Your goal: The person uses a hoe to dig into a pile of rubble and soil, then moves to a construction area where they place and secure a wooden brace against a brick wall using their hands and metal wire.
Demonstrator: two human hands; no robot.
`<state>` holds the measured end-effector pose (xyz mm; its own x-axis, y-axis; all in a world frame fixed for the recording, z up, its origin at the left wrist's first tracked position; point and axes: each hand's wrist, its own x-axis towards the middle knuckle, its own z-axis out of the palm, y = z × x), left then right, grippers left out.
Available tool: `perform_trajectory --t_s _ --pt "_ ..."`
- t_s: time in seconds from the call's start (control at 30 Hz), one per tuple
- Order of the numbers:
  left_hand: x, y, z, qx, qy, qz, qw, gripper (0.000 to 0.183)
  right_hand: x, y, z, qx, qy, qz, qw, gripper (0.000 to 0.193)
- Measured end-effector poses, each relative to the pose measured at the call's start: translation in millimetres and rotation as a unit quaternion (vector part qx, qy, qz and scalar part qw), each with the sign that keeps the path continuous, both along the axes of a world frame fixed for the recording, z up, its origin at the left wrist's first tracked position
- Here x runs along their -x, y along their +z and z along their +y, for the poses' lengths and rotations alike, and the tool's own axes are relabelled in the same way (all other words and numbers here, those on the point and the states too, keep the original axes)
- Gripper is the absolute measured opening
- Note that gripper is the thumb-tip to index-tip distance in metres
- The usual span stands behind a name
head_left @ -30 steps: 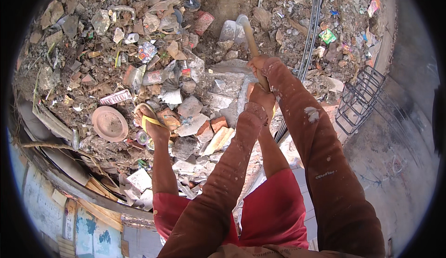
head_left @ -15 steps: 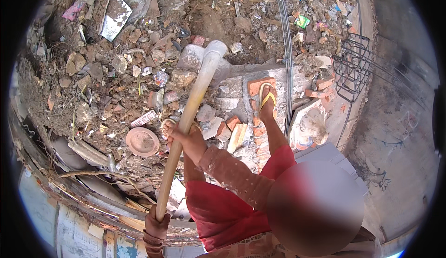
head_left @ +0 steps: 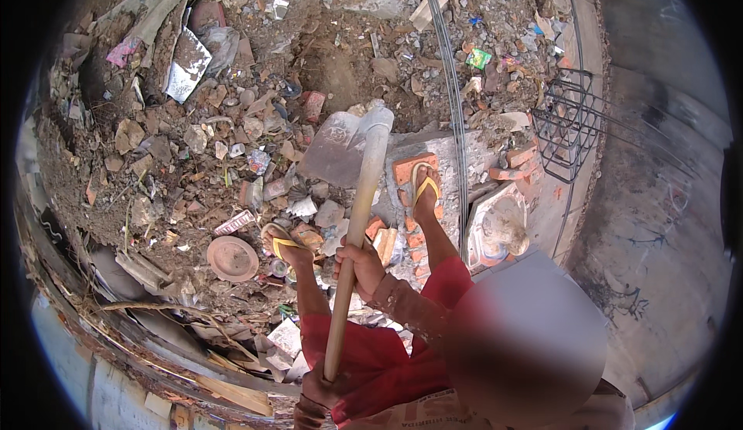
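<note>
Loose rubble (head_left: 162,159) is spread widest, so uneven ground should be allowed for. Bundled bars (head_left: 452,82) are run lengthwise across it, to the right of the blade; any sideways sweep is best kept clear of them. The hoe (head_left: 361,205) is held in front of the body, its handle angled between the two feet; blade contact with the ground cannot be told. A metal frame (head_left: 569,120) is seen well apart at right. Left foot (head_left: 296,253) and right foot (head_left: 427,198) are planted wide in thong sandals; toes should be kept well off the blade's path. Right hand (head_left: 360,269) is clamped mid-handle, fingers wrapped round the wood; left hand (head_left: 319,390) is closed on the butt end, individual fingers not made out. Both grips are best kept firm, wrists loose. A red brick (head_left: 402,168) is set under the right foot; its steadiness should be checked. A round brown dish (head_left: 232,258) is left near the left foot.
</note>
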<state>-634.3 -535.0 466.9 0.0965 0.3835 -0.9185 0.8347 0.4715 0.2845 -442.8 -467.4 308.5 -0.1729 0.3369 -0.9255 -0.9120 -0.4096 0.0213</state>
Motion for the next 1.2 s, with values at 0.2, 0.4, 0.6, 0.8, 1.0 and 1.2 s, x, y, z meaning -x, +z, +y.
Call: perform_trajectory --t_s 0.2,0.4,0.6,0.8,1.0,1.2 --pt "-257 10 -31 0.177 0.007 -0.14 0.974 0.053 -268 -13 -40 0.059 0.097 -0.132 0.985 0.018" --pt "-294 66 -70 0.16 0.161 -0.162 0.96 0.052 -501 35 -171 0.125 0.168 -0.151 0.966 0.012" --pt "-267 134 -43 -0.13 0.257 0.032 0.957 0.03 -564 101 -290 0.185 0.241 -0.239 0.922 0.014" --pt "-236 186 -99 -0.189 0.333 0.05 0.922 0.028 -561 141 -388 0.184 0.355 -0.203 0.894 0.014" --pt "-231 178 -141 -0.047 0.324 0.102 0.939 0.033 -514 161 -468 0.183 0.397 -0.14 0.888 0.019" --pt "-260 157 -126 -0.031 0.296 0.047 0.954 0.033 -467 166 -468 0.174 0.445 -0.159 0.864 0.021"
